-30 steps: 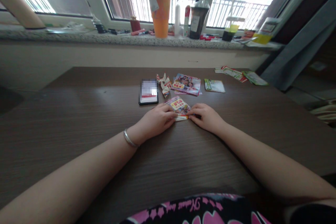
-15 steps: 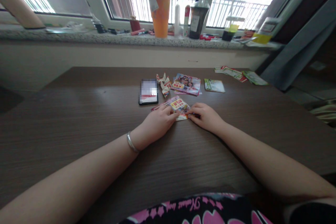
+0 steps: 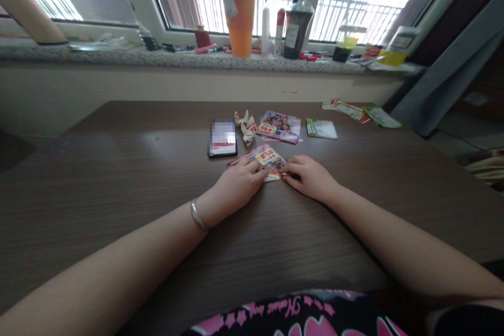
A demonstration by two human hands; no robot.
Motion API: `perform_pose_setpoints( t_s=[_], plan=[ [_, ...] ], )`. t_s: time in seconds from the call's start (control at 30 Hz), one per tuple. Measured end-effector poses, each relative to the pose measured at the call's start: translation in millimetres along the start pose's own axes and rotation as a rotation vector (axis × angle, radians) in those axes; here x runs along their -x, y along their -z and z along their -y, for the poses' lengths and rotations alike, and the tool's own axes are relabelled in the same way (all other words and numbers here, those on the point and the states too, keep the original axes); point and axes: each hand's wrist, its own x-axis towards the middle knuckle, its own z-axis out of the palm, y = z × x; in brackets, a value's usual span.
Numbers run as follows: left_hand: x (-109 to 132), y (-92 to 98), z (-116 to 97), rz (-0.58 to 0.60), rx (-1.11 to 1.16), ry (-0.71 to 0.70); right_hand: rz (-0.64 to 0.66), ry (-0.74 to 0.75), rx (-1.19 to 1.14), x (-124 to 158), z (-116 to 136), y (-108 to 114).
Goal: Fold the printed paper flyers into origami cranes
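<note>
A small colourful flyer (image 3: 266,159) lies on the brown wooden table (image 3: 118,168), partly folded. My left hand (image 3: 236,186), with a silver bangle on the wrist, presses its curled fingers on the flyer's left part. My right hand (image 3: 309,176) pinches the flyer's right edge with closed fingers. Just beyond the hands are a black phone (image 3: 222,138), a folded paper shape (image 3: 246,126) and a stack of similar flyers (image 3: 280,126).
More leaflets (image 3: 322,128) and papers (image 3: 362,112) lie at the far right of the table. The stone windowsill (image 3: 118,56) behind holds an orange drink cup (image 3: 240,10), a dark drink cup (image 3: 296,29), bottles and small clutter. A grey curtain (image 3: 452,63) hangs at right.
My left hand has slid slightly away from me along the flyer, flattening it so more paper shows to the left. My right hand has barely moved.
</note>
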Motion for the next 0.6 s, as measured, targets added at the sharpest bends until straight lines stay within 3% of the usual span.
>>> perform_pose_setpoints(
  t_s=[0.6],
  plan=[
    [2.3, -7.2, 3.9, -0.013, 0.015, -0.021, 0.026, -0.071, -0.135, -0.3, -0.1, 4.3]
  ],
)
